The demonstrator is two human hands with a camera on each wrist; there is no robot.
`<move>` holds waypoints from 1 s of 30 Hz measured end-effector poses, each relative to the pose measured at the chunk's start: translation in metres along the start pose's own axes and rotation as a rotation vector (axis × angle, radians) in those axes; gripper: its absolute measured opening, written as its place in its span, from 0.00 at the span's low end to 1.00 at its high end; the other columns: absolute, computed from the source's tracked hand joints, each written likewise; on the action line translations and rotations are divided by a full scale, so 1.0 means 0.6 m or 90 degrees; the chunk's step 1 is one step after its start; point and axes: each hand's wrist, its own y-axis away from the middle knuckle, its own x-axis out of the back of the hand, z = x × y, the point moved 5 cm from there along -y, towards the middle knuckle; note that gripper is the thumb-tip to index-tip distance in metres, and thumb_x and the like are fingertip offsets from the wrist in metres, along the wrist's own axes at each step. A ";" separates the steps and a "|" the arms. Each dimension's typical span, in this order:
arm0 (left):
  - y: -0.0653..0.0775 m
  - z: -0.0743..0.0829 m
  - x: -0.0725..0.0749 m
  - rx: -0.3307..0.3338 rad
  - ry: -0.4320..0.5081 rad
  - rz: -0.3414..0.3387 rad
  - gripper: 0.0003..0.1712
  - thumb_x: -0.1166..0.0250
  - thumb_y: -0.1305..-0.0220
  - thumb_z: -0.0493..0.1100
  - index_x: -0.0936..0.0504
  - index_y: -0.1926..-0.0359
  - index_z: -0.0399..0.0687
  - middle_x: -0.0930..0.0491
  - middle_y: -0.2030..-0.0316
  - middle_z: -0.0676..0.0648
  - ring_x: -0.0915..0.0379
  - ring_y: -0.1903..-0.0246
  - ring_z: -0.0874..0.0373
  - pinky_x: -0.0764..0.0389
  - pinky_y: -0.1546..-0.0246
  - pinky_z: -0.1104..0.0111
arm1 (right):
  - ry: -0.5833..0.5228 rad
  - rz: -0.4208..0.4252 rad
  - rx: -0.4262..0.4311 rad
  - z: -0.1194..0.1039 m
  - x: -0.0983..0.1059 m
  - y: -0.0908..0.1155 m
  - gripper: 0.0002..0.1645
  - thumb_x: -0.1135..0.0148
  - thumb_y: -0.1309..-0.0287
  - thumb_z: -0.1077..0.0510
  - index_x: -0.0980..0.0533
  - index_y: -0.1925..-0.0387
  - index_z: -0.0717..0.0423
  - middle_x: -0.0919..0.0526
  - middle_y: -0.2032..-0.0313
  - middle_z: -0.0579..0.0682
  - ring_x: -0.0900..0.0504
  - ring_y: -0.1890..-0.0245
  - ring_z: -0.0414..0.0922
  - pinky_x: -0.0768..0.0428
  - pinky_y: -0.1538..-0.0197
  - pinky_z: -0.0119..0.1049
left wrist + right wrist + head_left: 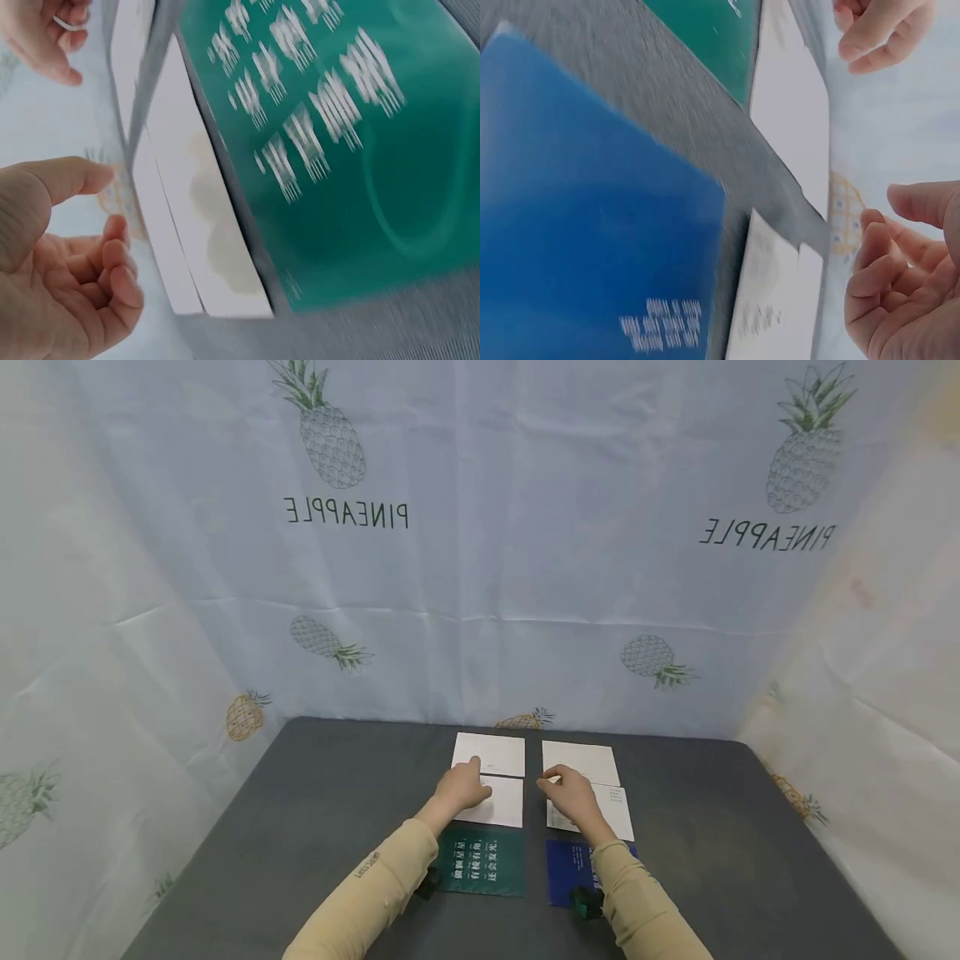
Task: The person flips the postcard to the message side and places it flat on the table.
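Note:
My left hand (459,788) hovers over two white cards on the left, a far one (491,746) and a near one (506,806). Its fingers are loosely curled, thumb apart, with nothing between them. Over the right pair, a far white card (581,760) and a near one (613,814) with small print, hangs my right hand (573,795). That hand is likewise empty and loosely bent. Closer to me lie a green card (483,864) with white writing, below my left hand, and a blue card (561,870), partly hidden by the right forearm.
The cards lie in two columns on a dark grey table (330,827), with a narrow strip of tabletop between them. A pale curtain (480,552) printed with pineapples hangs behind the table's far edge and along both sides.

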 end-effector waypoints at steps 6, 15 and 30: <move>-0.001 0.044 -0.014 -0.063 0.014 0.028 0.26 0.38 0.45 0.46 0.27 0.48 0.33 0.18 0.61 0.38 0.21 0.68 0.49 0.21 0.65 0.59 | 0.013 0.013 -0.014 0.028 0.040 0.008 0.21 0.43 0.41 0.53 0.25 0.51 0.64 0.16 0.67 0.58 0.22 0.75 0.44 0.28 0.74 0.34; -0.003 0.101 -0.051 -0.118 0.135 0.040 0.28 0.39 0.41 0.47 0.28 0.45 0.32 0.22 0.54 0.36 0.23 0.57 0.46 0.22 0.56 0.59 | 0.062 0.045 -0.042 0.088 0.087 0.025 0.25 0.42 0.42 0.52 0.26 0.50 0.68 0.21 0.58 0.66 0.22 0.63 0.54 0.24 0.63 0.46; 0.012 0.127 -0.121 -0.095 0.229 0.006 0.26 0.37 0.47 0.44 0.27 0.53 0.27 0.24 0.62 0.36 0.29 0.65 0.50 0.25 0.62 0.59 | 0.045 0.045 -0.168 0.165 0.092 0.058 0.50 0.38 0.50 0.53 0.51 0.36 0.78 0.44 0.42 0.82 0.42 0.42 0.77 0.39 0.41 0.66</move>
